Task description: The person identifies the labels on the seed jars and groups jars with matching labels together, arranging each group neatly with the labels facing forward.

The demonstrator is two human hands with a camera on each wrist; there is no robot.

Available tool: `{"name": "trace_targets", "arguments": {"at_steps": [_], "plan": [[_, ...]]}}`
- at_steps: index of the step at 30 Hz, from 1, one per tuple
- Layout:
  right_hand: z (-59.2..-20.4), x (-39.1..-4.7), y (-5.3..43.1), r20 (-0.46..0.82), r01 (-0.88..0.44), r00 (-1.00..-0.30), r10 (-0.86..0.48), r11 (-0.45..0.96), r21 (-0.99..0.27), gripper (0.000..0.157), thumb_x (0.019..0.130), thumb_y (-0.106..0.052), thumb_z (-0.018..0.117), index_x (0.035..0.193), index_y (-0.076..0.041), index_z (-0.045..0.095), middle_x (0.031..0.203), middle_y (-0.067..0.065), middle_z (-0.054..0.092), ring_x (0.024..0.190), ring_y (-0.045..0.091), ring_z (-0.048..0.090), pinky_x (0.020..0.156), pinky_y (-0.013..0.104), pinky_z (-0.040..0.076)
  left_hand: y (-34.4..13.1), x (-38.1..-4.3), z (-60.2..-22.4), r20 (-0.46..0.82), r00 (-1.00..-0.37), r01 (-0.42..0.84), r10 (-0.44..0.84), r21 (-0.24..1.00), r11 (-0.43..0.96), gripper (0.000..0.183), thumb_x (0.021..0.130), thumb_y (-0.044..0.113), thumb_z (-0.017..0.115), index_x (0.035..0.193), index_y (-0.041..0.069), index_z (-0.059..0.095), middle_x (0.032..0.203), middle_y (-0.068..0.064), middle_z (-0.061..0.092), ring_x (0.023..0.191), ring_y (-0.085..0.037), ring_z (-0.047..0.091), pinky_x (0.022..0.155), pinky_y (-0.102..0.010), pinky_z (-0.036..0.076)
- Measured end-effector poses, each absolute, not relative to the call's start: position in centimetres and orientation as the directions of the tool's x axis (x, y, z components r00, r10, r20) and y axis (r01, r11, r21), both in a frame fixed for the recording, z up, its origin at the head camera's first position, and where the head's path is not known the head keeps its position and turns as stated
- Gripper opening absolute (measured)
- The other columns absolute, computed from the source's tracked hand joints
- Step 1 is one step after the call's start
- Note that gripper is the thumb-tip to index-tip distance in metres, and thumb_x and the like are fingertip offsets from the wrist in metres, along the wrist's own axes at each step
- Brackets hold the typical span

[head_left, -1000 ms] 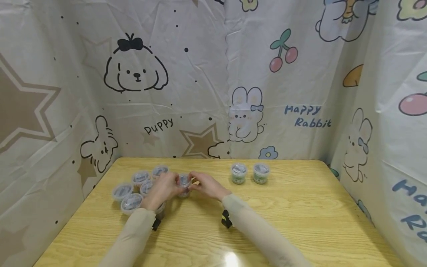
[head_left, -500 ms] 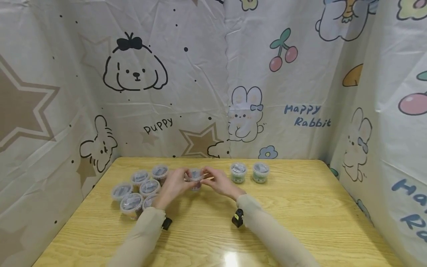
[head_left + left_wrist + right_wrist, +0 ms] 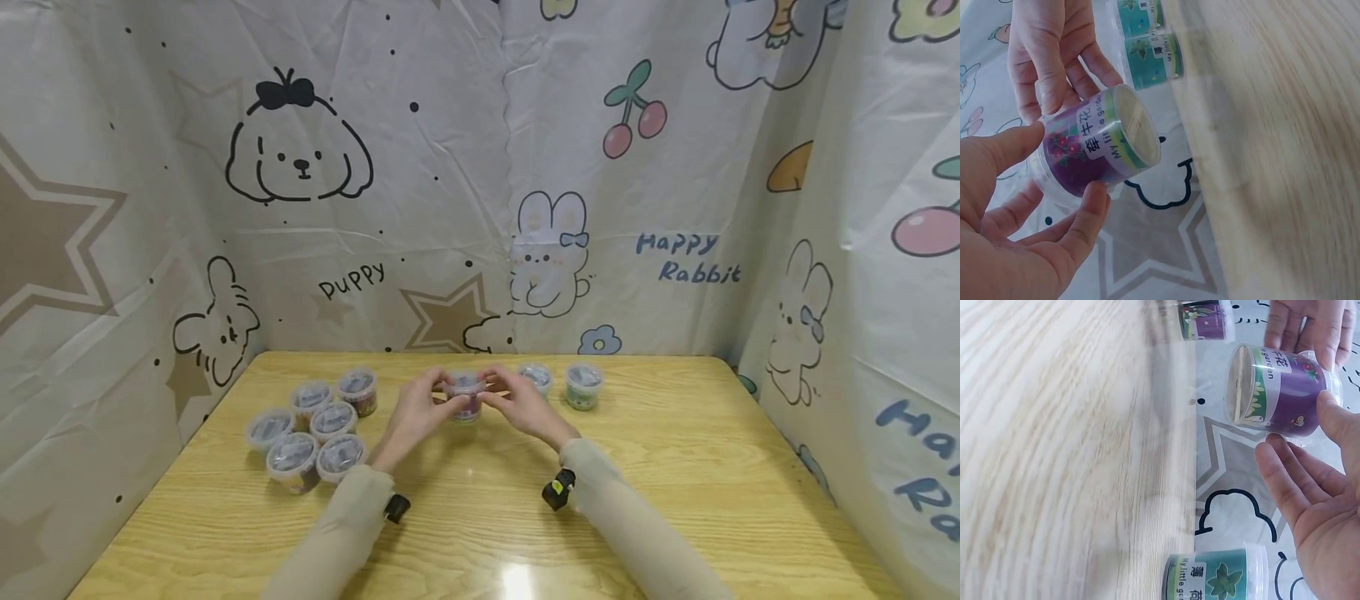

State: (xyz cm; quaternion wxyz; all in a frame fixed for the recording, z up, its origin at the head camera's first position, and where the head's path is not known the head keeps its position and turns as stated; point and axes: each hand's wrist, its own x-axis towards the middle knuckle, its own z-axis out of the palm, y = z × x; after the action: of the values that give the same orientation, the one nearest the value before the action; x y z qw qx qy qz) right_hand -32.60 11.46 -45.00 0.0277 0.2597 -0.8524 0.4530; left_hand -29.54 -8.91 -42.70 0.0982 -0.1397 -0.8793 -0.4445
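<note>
Between both hands is a clear plastic tub [image 3: 467, 407] with a purple label and a clear lid, held up off the table. My left hand [image 3: 417, 412] grips its left side with thumb and fingers, and my right hand [image 3: 523, 410] grips the right side. From the left wrist, the purple tub [image 3: 1082, 147] shows printed flowers and its bottom face. Two green-labelled tubs stand just beyond my right hand: one tub [image 3: 535, 377] is partly hidden by it, the other tub [image 3: 583, 388] is fully visible.
Several lidded tubs [image 3: 292, 461] stand grouped on the left of the wooden table [image 3: 480, 533]; one with a purple label [image 3: 357, 390] is at the group's back right. A printed cloth curtain [image 3: 442, 183] closes off the back and both sides.
Both hands have carried the purple-labelled tub rightward, away from the left group and towards the two green tubs. The tubs my left arm covered are now in sight.
</note>
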Motion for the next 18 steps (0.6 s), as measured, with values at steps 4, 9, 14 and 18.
{"name": "trace_targets", "arguments": {"at_steps": [4, 9, 14, 18], "plan": [[-44.8, -32.5, 12.0, 0.261, -0.426, -0.887, -0.381, 0.456, -0.782, 0.023, 0.097, -0.024, 0.063, 0.119, -0.020, 0.058, 0.121, 0.010, 0.068, 0.108, 0.025, 0.067, 0.086, 0.038, 0.057, -8.6, -29.7, -42.8, 0.272, -0.949, 0.316, 0.161, 0.794, 0.519, 0.023, 0.090, 0.021, 0.073, 0.106, 0.009, 0.062, 0.117, -0.013, 0.067, 0.115, -0.033, 0.062, 0.086, -0.041, 0.057], [-44.4, -32.5, 12.5, 0.265, -0.412, -0.888, -0.375, 0.399, -0.819, 0.025, 0.098, -0.025, 0.062, 0.121, -0.017, 0.058, 0.118, 0.011, 0.068, 0.102, 0.026, 0.067, 0.083, 0.041, 0.057, -8.5, -30.0, -42.9, 0.259, -0.951, 0.307, 0.166, 0.844, 0.440, 0.027, 0.093, 0.023, 0.069, 0.116, 0.010, 0.063, 0.124, -0.010, 0.065, 0.120, -0.031, 0.060, 0.095, -0.044, 0.054], [-44.0, -32.6, 12.9, 0.299, -0.429, -0.877, -0.377, 0.335, -0.839, 0.025, 0.098, -0.022, 0.061, 0.121, -0.012, 0.058, 0.117, 0.014, 0.069, 0.102, 0.037, 0.066, 0.080, 0.044, 0.057, -8.6, -30.3, -43.2, 0.275, -0.946, 0.321, 0.174, 0.878, 0.355, 0.027, 0.095, 0.020, 0.066, 0.119, 0.008, 0.064, 0.124, -0.014, 0.066, 0.116, -0.032, 0.063, 0.096, -0.046, 0.053], [-43.9, -32.6, 13.1, 0.303, -0.432, -0.875, -0.379, 0.323, -0.842, 0.024, 0.099, -0.022, 0.060, 0.121, -0.012, 0.058, 0.117, 0.015, 0.069, 0.102, 0.037, 0.065, 0.079, 0.043, 0.057, -8.5, -30.4, -43.3, 0.273, -0.946, 0.317, 0.174, 0.888, 0.334, 0.027, 0.095, 0.021, 0.066, 0.119, 0.009, 0.065, 0.123, -0.015, 0.067, 0.114, -0.033, 0.064, 0.096, -0.048, 0.053]]}}
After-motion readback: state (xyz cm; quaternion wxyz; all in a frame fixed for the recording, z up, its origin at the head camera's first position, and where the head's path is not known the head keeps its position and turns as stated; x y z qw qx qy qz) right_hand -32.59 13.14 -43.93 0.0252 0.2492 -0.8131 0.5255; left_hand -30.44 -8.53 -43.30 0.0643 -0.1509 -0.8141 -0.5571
